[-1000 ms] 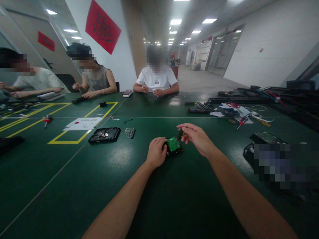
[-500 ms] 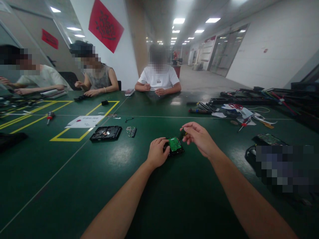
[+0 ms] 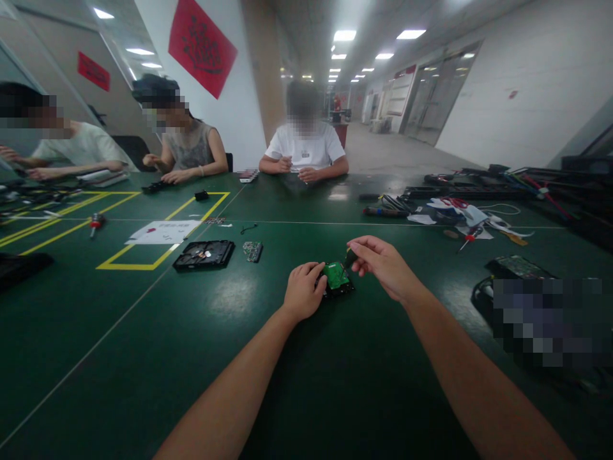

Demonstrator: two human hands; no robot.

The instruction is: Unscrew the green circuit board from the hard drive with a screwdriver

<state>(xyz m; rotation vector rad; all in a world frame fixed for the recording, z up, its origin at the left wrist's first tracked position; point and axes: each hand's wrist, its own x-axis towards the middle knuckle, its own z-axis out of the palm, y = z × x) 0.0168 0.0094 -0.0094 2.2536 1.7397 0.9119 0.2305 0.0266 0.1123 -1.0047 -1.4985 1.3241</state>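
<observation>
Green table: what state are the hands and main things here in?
Green circuit board: uncovered, on black casing.
Left hand: resting on the casing.
Dark tool: held, slanting toward the board.
Right hand: pinching the tool.
Black tray: open upward, bits inside.
Second circuit board: unheld, lying flat.
Red screwdriver: lying unheld.

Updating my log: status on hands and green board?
Left hand on black unit, green board atop. Right hand gripping dark tool at board's right. Loose circuit board apart, leftward.
</observation>
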